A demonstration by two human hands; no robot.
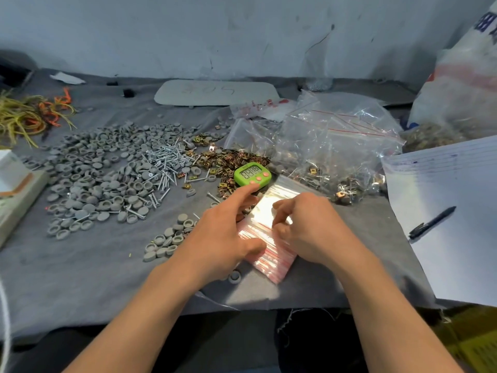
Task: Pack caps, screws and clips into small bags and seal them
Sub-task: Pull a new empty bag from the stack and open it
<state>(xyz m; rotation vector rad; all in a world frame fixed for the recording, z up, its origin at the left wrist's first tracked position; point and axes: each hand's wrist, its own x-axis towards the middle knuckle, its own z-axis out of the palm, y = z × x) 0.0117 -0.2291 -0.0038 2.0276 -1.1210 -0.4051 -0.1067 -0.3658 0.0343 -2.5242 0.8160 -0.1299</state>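
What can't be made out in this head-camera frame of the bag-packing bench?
All in the head view:
- Green timer: the digits are blurred.
- Lined sheet: the handwriting is too small to read.
- Stack of zip bags: the right hand covers its top, so whether its grip has a bag is unclear.
- Left hand: the forefinger reaches the timer's edge, but contact is unclear.
- White sack: the right edge cuts it off, and its print is unreadable.

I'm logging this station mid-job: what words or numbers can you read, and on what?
Nothing reads with certainty.
Green timer: four display digits, blurred.
Grey board: faint handwriting, illegible.
Lined sheet: blue writing, too small.
White sack: blue print, cut off.
Clear bag: red print, blurred.
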